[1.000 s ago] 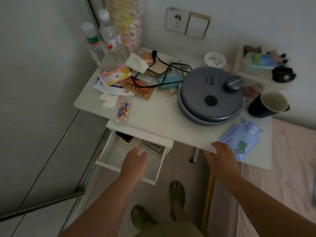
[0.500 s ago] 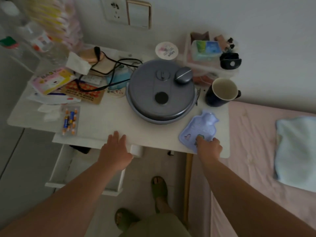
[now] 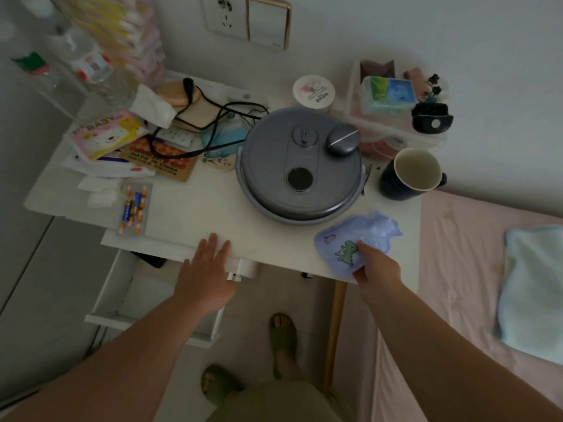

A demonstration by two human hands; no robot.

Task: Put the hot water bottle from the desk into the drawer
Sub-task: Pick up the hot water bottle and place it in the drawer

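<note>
A: Nearest the camera: green slippers (image 3: pixel 281 333) on the floor, both forearms reaching forward. Above them, open drawer (image 3: pixel 122 300), pulled out below the desk (image 3: pixel 189 208) front edge, mostly bare inside as far as visible.

B: Left hand (image 3: pixel 207 269)?

A: Flat, fingers spread and extended, holding nothing, resting at the desk front edge above the drawer.

B: Right hand (image 3: pixel 376 269)?

A: Closed in a pinch on the near corner of the hot water bottle (image 3: pixel 356 239); thumb on top beside the green dinosaur print. Bottle small, pale blue, lying at the desk's near right corner, just beside the round grey lidded appliance (image 3: pixel 300 166).

B: Risks from here?

A: Corner pinch on a soft, floppy body: likely sag or slip on lifting, with a drop to the floor. Possible sweep against the appliance or the dark mug (image 3: pixel 411 173) behind. Left hand over the drawer opening: likely obstruction to placement unless withdrawn.

B: Legible writing farther back?

A: "MADE IN CHINA" on the brown card (image 3: pixel 158 161); "BABY" on the pink pack (image 3: pixel 106 137). Battery blister pack (image 3: pixel 134 207) and round jar lid (image 3: pixel 313 91): print too small to read.
</note>
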